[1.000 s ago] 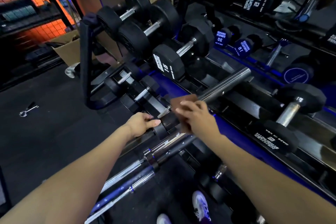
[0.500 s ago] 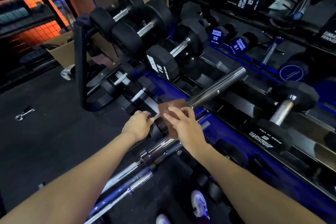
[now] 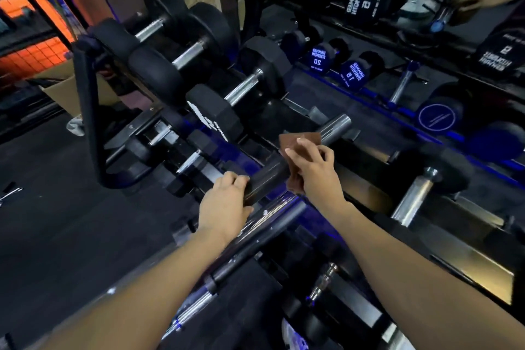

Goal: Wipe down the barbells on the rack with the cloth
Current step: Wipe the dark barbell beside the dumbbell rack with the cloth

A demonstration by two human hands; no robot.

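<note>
1. Head view: at far left a cardboard box (image 3: pixel 61 94) was seen on the floor, its contents hidden.
2. The left hand (image 3: pixel 224 204) was seen with its fingers clamped on the barbell (image 3: pixel 267 176), steadying it on the rack (image 3: pixel 443 239).
3. The cloth (image 3: pixel 298 142) was pressed around the barbell sleeve by the right hand (image 3: pixel 315 167), fingers curled on it.
4. Wiping was judged to be in hand; a stroke toward the sleeve's free end was judged to be called for next.
</note>
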